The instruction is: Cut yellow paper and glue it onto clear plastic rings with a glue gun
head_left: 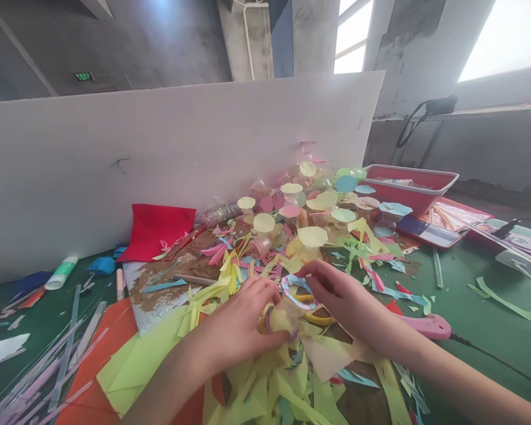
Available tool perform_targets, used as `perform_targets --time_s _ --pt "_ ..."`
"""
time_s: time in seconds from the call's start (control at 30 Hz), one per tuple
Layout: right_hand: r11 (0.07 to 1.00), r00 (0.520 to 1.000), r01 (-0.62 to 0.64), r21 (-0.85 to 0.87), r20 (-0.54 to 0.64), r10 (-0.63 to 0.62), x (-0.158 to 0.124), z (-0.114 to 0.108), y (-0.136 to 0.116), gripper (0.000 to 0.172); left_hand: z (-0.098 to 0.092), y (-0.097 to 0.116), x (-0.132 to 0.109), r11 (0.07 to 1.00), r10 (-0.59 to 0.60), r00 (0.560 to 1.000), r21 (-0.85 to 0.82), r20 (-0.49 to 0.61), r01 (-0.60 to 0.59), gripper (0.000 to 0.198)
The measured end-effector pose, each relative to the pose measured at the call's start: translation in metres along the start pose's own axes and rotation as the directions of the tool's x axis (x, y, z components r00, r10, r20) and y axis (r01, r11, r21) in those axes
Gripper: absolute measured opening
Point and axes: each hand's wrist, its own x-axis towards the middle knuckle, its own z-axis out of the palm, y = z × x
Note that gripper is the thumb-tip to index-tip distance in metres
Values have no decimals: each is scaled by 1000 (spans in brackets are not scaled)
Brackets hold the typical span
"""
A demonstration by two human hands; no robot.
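Observation:
My left hand (248, 316) is closed around a small see-through rounded plastic piece (283, 319) with a purplish rim, low over the paper scraps. My right hand (336, 289) pinches the edge of a pale blue and pink ring (287, 285) just above that piece. Whether ring and plastic touch, I cannot tell. A yellow ring-shaped thing (322, 320) lies under my right hand, partly covered. Beneath both hands spreads a heap of yellow-green paper strips (265, 383). Behind them stand several see-through plastic pieces topped with round paper discs (312, 236).
A pink-handled tool with a cord (429, 326) lies beside my right forearm. A red basket (418, 195) and a phone (427, 231) sit at the right. A white board (181, 141) closes off the back. Thin plastic sticks (64, 354) and a glue stick (62, 273) lie left.

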Motion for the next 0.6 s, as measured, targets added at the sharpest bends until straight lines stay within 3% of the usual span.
perform_targets --time_s 0.27,0.6 --pt "993 1000 -9 114 18 7 0 -2 -5 37 -9 1 -5 996 -91 992 -5 -87 91 38" --pt "991 996 -7 132 84 -5 -12 -9 -23 54 -8 4 -4 995 -95 990 32 -107 98 62"
